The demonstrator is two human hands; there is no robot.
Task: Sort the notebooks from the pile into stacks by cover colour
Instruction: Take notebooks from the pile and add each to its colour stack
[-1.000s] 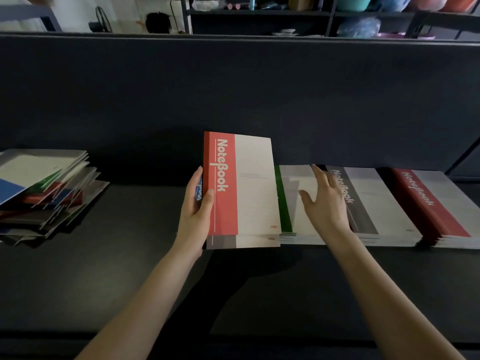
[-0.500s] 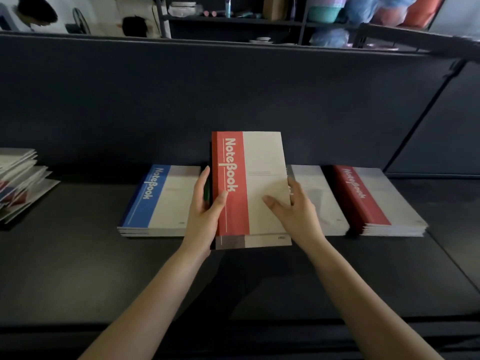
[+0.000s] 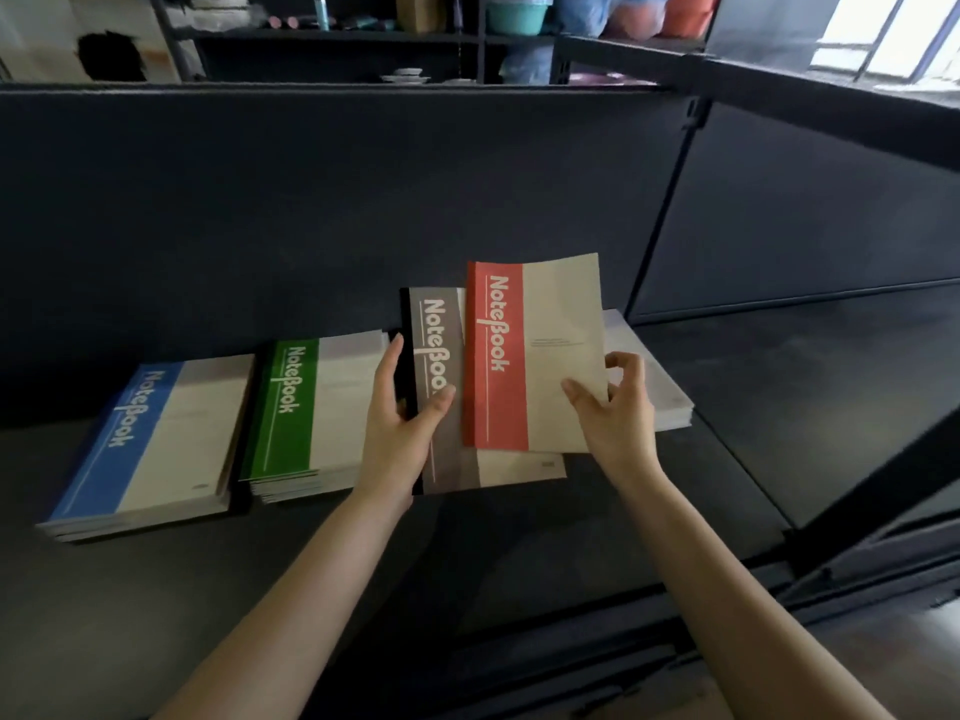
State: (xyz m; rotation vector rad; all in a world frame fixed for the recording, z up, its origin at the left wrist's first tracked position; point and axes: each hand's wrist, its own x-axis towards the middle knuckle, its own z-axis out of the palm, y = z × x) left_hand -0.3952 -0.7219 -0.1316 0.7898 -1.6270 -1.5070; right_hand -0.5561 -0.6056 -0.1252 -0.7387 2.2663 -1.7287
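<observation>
Red notebook: centre of the frame, held up off the desk, cover facing the camera, its left edge overlapping the grey notebook.

Right hand: just right of centre. It pinches the red notebook near its lower right edge, thumb on the pale part of the cover, fingers curled behind.

Left hand: just left of centre. It grips the grey notebook by its left side, thumb laid over the grey band, fingers behind. Whether more notebooks lie under the grey one cannot be told. The hands are apart, each clamped on its own notebook.

Stacks on the desk:
- Green stack, left of the left hand.
- Blue stack, lower left of the frame.
- A third stack, right of centre, mostly behind the red notebook and the right hand. Its cover colour is hidden.

Surroundings: dark partition across the middle of the frame, shelving along the top.

Risks, as judged:
- The red notebook hangs from a pinch at one edge only, and a thin cover may sag or slip out as it travels.
- Where the two covers overlap, the red one may drag the grey one askew in the left hand's grip.
- The nearest stack hides its colour, so setting the red notebook there unchecked could mix colours.
- A careless drop could push the top notebooks of the stack out of line.
</observation>
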